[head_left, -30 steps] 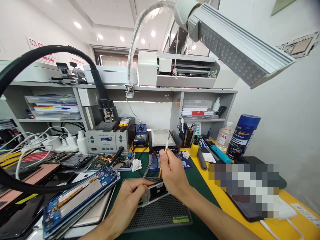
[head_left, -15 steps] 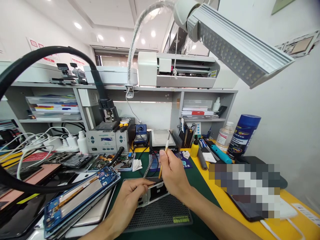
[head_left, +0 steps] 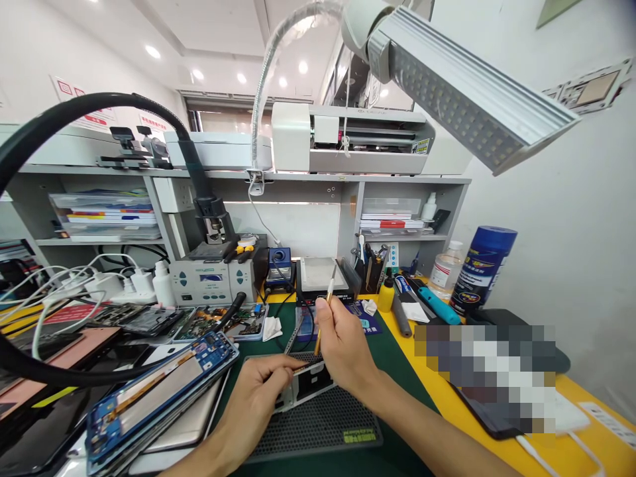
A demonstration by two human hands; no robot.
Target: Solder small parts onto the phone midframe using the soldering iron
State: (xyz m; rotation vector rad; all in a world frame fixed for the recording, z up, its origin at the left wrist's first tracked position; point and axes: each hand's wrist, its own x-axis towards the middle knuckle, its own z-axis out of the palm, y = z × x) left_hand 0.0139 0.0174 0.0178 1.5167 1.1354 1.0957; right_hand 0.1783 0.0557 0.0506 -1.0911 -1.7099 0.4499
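My right hand [head_left: 344, 350] is closed in a pinch round a thin gold-handled tool [head_left: 325, 309] that slants down to an opened phone [head_left: 308, 383]. The phone lies on a dark perforated mat [head_left: 322, 424] on the green bench mat. My left hand [head_left: 253, 401] rests on the phone's left end with its fingers curled over the edge, holding it down. Both forearms come in from the bottom of the view.
A stack of opened phones [head_left: 154, 391] lies at the left, circuit boards [head_left: 218, 321] behind it. A rework station [head_left: 209, 278], a hot plate [head_left: 320, 275], a blue spray can [head_left: 481, 268] and bottles stand at the back. A lamp [head_left: 467, 99] hangs overhead.
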